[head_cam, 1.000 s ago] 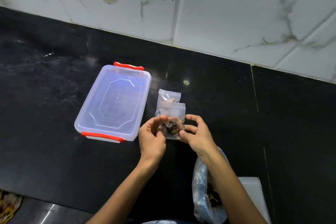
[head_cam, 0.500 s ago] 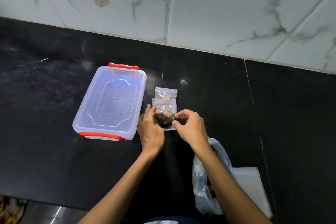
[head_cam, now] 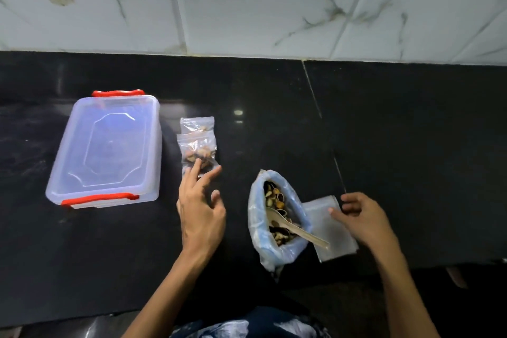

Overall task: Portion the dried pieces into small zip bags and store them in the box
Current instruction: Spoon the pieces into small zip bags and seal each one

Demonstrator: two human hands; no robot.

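While the left hand (head_cam: 201, 217) lies with fingers spread and loose at centre frame, its fingertips touch the lower edge of a filled zip bag (head_cam: 198, 151) and grip nothing. A second filled bag (head_cam: 196, 125) lies just above, partly under the first. At left sits the clear box (head_cam: 105, 149), lid on, red clips at its upper and lower ends. Right of centre, a large plastic bag (head_cam: 277, 218) stands open, holding dried pieces (head_cam: 275, 202) and a pale spoon (head_cam: 295, 229). The right hand (head_cam: 362, 221), fingers loosely curled, rests on a stack of empty zip bags (head_cam: 326, 230) just beside the large bag; whether it pinches one cannot be told. Everything sits on a black counter (head_cam: 411, 145) below a marbled tile wall (head_cam: 274, 3).
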